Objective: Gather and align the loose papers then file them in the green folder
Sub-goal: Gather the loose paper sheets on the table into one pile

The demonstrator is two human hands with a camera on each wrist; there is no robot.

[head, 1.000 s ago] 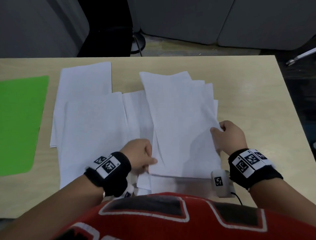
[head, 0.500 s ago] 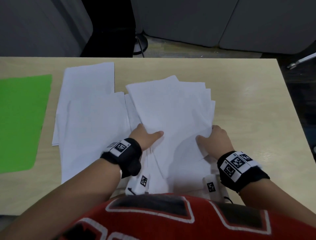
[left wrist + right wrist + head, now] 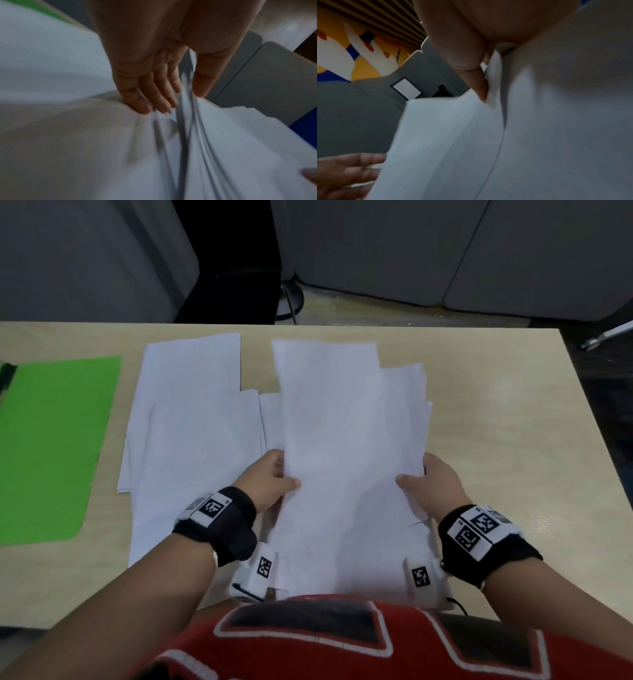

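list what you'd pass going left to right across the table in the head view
green folder → loose papers lying flat → left hand → held stack of papers → right hand → bare table

Just the background stuff here

Light wood table (image 3: 496, 412), with grey padded panels (image 3: 445, 251) behind it and a round black stand base (image 3: 291, 301) on the floor between them. Right wrist view catches a yellow, blue and white mural (image 3: 351, 54), dark ceiling slats (image 3: 376, 17) and a small white framed sign (image 3: 406, 88).
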